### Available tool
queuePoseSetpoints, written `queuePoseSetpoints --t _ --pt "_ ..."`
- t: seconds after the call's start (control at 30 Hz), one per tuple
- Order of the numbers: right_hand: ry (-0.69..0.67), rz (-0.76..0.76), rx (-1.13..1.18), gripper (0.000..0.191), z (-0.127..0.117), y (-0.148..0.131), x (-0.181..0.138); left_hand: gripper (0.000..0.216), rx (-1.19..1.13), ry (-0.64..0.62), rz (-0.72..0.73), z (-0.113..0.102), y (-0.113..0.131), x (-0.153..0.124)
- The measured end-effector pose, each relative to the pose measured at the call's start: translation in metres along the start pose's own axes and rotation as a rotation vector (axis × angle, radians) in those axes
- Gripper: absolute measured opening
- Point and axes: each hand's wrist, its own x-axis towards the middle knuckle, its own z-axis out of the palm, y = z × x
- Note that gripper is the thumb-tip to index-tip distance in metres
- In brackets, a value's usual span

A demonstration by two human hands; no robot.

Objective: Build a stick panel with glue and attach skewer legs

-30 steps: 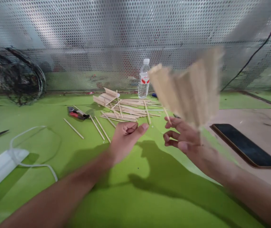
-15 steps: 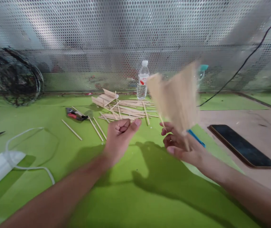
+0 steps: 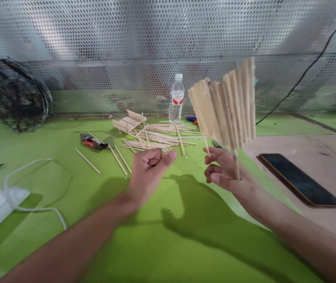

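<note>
My right hand [image 3: 225, 169] holds up a small structure of glued wooden sticks [image 3: 227, 106] by its thin legs. One leg rests at the index fingertip, and another comes down by the base of the thumb. The structure has ribbed panels of sticks side by side and stands roughly upright above the hand. Closed in a fist with the thumb stretched out, my left hand [image 3: 153, 173] hovers over the green tabletop [image 3: 156, 247]. Nothing shows in it. Behind it lie a pile of loose wooden sticks [image 3: 162, 137] and a second small stick model [image 3: 128, 122].
Pliers [image 3: 93, 142] with red on them lie left of the pile. A water bottle [image 3: 176, 98] stands behind it, before a perforated metal screen [image 3: 121, 47]. A phone [image 3: 299, 179] lies at right, a white face mask [image 3: 1, 208] at left, coiled wire [image 3: 21, 96] at back left.
The stick structure has swung slightly right and upward in my right hand, turning so its ribbed side shows more clearly. My left hand has stayed almost in place.
</note>
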Motion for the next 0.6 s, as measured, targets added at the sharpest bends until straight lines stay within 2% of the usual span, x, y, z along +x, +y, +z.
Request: queuePoseSetpoints --t 0.13,0.23,0.33,0.53,0.6 --pt "-0.077 0.038 -0.373 0.079 0.0019 -0.0003 -0.0051 0.057 -0.019 -0.011 -0.017 0.0027 -0.0043 -0.0038" --pt "-0.109 0.034 -0.435 0.076 0.0035 -0.0019 -0.0077 0.047 -0.048 -0.035 -0.037 0.0044 -0.0082 -0.0054" --pt "-0.07 0.002 -0.361 0.073 0.0039 -0.0037 -0.0064 0.047 -0.048 -0.033 -0.05 0.0046 -0.0088 -0.0053" --pt "-0.067 0.001 0.057 0.067 0.0016 0.0024 0.0005 0.061 -0.047 -0.019 -0.01 0.003 -0.0014 -0.0024" --pt "-0.047 -0.045 0.088 0.066 0.0009 0.0044 0.001 0.062 -0.034 -0.015 -0.001 0.0027 0.0003 -0.0021"
